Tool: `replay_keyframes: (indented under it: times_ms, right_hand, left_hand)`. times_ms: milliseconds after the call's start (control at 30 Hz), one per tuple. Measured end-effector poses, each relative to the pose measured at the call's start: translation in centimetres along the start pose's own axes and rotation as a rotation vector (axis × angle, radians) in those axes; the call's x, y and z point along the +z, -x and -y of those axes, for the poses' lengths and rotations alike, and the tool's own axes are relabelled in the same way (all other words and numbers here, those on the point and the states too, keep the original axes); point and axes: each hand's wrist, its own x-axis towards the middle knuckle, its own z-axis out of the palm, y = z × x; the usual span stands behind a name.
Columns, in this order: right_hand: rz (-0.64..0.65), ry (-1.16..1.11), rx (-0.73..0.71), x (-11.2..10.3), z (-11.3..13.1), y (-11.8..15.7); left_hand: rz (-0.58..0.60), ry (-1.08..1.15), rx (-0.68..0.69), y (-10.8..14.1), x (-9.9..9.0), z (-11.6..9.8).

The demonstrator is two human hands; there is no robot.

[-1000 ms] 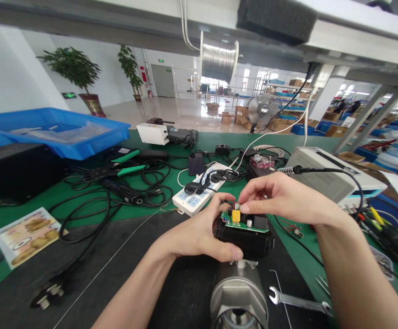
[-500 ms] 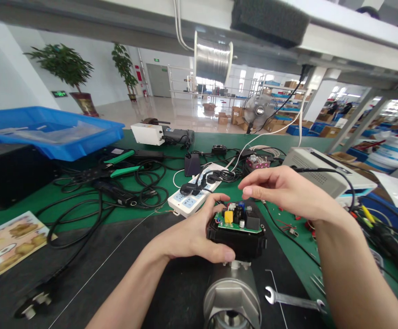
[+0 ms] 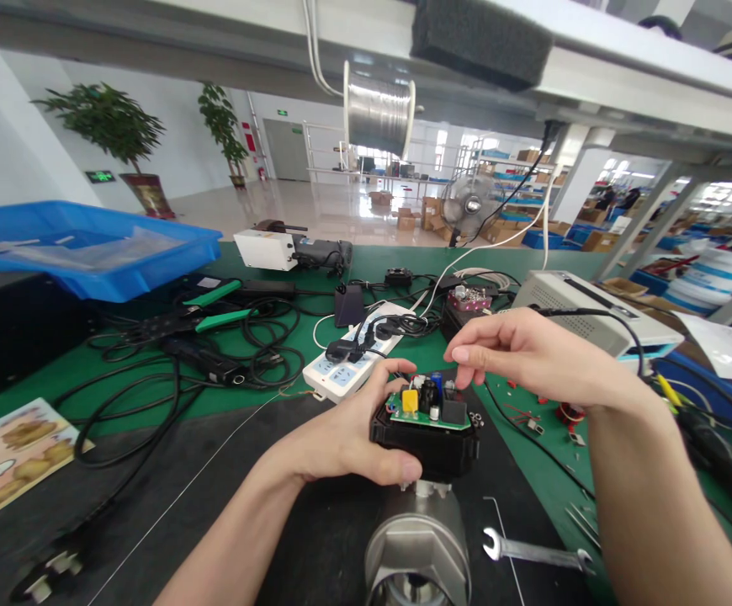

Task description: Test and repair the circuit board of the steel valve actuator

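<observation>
My left hand (image 3: pixel 353 438) grips the left side of a black plastic housing (image 3: pixel 426 450), thumb in front and fingers behind. The housing's top is uncovered, showing a green circuit board (image 3: pixel 426 417) with a yellow block, a blue part and dark components. Below the housing is a metal valve body (image 3: pixel 420 539) with a hexagonal end and round opening, on the black mat. My right hand (image 3: pixel 517 358) hovers over the board's far right edge, fingers curled down and thumb close to them. Whatever its fingertips hold or touch is hidden.
An open-end wrench (image 3: pixel 536 553) and a hex key (image 3: pixel 508 530) lie right of the valve. Behind are a white power strip (image 3: pixel 334 379) and tangled black cables (image 3: pixel 278 337). A blue tray (image 3: pixel 107 282) sits left, a beige instrument (image 3: pixel 568 307) right. A solder spool (image 3: pixel 379 114) hangs overhead.
My right hand's fingers have curled and lowered towards the board's far right edge. My left hand keeps its grip on the housing. The whole view has shifted slightly.
</observation>
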Motion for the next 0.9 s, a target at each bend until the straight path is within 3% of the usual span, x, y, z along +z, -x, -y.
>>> replay_keyframes:
  times_ms: [267, 500, 900]
  right_hand:
    - [-0.024, 0.141, 0.095, -0.23, 0.27, 0.48]
    - [0.049, 0.232, 0.084, 0.04, -0.03, 0.22]
    - [0.038, 0.249, 0.059, 0.11, -0.09, 0.09]
  left_hand:
    - [0.01, 0.071, -0.011, -0.02, 0.04, 0.4]
    - [-0.013, 0.034, -0.003, -0.04, -0.04, 0.08]
    - [0.006, 0.048, -0.017, -0.06, 0.19, 0.05]
